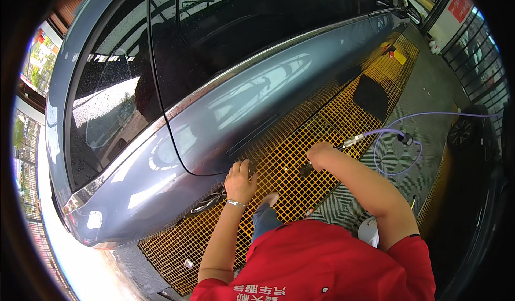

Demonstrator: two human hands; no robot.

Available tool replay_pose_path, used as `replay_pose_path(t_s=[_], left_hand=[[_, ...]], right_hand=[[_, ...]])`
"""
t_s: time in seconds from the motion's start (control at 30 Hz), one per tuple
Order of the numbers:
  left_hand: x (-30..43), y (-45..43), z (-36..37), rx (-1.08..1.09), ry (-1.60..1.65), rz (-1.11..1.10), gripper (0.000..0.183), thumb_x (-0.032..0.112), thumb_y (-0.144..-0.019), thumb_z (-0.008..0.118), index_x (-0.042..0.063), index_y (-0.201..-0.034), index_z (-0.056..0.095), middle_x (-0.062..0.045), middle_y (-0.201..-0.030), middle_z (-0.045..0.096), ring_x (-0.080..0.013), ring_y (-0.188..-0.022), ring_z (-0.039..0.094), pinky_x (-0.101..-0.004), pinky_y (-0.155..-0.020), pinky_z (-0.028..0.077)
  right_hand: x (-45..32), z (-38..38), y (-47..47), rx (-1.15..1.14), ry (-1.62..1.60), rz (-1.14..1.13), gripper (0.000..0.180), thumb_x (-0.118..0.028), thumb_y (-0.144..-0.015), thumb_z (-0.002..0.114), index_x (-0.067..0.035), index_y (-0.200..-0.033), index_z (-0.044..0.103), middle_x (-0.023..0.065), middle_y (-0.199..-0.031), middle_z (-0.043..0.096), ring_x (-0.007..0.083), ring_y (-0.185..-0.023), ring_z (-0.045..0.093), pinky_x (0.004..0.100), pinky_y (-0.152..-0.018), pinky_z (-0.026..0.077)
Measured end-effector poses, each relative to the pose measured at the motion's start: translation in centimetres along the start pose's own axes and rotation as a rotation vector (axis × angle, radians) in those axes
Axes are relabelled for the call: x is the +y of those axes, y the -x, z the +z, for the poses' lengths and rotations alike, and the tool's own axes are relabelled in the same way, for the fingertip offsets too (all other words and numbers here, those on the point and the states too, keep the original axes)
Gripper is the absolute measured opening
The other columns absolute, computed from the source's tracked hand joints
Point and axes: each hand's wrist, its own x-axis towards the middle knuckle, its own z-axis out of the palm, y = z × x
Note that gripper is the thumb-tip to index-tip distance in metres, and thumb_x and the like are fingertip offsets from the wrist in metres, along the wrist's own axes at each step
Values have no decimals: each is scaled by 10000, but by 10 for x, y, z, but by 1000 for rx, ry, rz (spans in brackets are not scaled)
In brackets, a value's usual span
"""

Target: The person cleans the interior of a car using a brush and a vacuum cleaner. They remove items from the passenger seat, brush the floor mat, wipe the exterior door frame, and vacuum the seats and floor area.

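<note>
My left hand (240,183), with a silver bracelet at the wrist, is at the lower side of a blue-grey car (209,116), beside the rear wheel arch. Its fingers reach forward near the car's edge; whether they touch it cannot be told. To the right, my right hand (320,155) is closed around a tool that is mostly hidden by the fist. A metal hose coupling (351,141) comes out behind that hand and joins a purple hose (382,131). A dark part of the tool (306,170) shows below the fist.
Yellow floor grating (297,188) runs along the car. On it lie a dark mat (370,98) and a yellow item (398,57). A white bucket (367,232) stands by my right side. Another dark car (466,188) is at the right, near a barred fence (478,63).
</note>
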Motion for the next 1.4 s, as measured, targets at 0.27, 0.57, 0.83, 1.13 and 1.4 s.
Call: replay_pose_path(t_s=[0.27,0.57,0.83,1.13,1.4], left_hand=[[-1,-3,1,67,75,6,665,201,-747,744,27,-1330,476,-138,-1026,615,-316,-890,640,-401,-706,545],[-5,-8,-10,116,41,-95,700,188,-751,751,13,-1352,438,-140,-1062,618,-319,-913,645,-399,-732,546],[-3,-8,-22,231,6,-62,688,148,-729,763,1,-1331,465,-198,-1295,512,-392,-1106,551,-432,-932,484],[-1,-37,-12,-195,134,-271,488,287,-770,727,-33,-1104,571,-239,-977,664,-402,-952,637,-469,-835,510],[-20,-109,16,-660,878,-567,322,280,-886,697,-18,-895,574,-116,-683,624,-188,-489,606,-299,-409,473]], right_hand=[[1,-44,17,42,-197,-156,1038,-129,-793,680,-92,-1560,-18,197,-1004,679,321,-889,665,392,-802,545],[2,-75,-4,228,-136,-126,1110,-70,-744,688,-34,-1538,-87,202,-1003,674,339,-907,661,405,-795,545],[4,-71,-25,212,-160,-117,1122,-79,-754,663,-71,-1532,-145,215,-1052,666,346,-947,653,407,-832,541],[3,-65,-43,320,-327,-114,1072,-112,-743,651,-135,-1565,-37,199,-1032,672,339,-938,661,409,-826,538],[-44,65,-10,389,-622,-146,294,-124,-698,679,-94,-991,680,141,-831,677,333,-833,680,465,-693,556]])
